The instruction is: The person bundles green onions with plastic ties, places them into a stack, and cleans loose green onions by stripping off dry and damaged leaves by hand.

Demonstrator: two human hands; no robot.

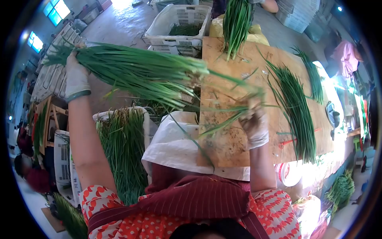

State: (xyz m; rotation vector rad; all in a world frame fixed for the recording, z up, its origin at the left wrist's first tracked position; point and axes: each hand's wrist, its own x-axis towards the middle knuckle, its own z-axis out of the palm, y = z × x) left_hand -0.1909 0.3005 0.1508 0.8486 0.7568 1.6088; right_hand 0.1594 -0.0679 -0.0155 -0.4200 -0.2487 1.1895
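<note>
My left hand (77, 76), in a white glove, is closed around the leafy end of a large bunch of garlic chives (137, 71). The bunch stretches sideways, its pale cut ends pointing right over the edge of the wooden board (221, 149). Above that board, my gloved right hand (254, 125) has its fingers bent round a few loose chive blades (225, 126); motion blurs the fingertips. Right of this hand a long pile of chives (296, 113) lies on the board, with a red tool (287, 142) beside it, partly covered.
A white crate (146, 119) full of chives stands by my left arm. Further off are stacked white crates (177, 38). Across the board, another person's hand (269, 4) is near a hanging chive bunch (236, 26). White sheeting (171, 141) covers my lap.
</note>
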